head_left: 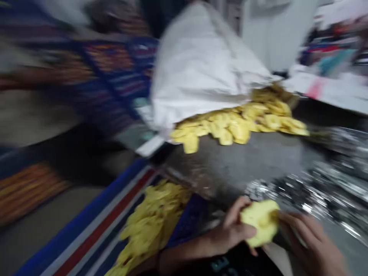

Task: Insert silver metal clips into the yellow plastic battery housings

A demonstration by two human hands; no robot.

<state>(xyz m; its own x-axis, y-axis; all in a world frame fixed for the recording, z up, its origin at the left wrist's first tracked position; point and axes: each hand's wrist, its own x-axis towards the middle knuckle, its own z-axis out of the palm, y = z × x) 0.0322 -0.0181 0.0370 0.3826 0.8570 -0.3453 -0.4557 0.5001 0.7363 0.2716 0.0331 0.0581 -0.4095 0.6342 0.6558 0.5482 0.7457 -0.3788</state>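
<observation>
A flat yellow piece [262, 222] with an uneven edge is in my left hand [231, 232], between its thumb and fingers. At the right edge of that piece is my right hand [314, 239], its fingertips near or touching it; motion blur hides its exact grip. Many similar yellow pieces [230, 124] spill from the mouth of a large white sack [201, 73] onto a grey metal table [276, 155]. More yellow pieces [152, 218] lie in a striped blue, white and red bag to the left of my left forearm.
Shiny clear plastic packaging [319, 195] lies on the table at the right. The striped bag [106, 226] stands open at the lower left. Blurred blue bags with orange contents [109, 57] are at the upper left. Another person's arm [28, 76] reaches in at the far left.
</observation>
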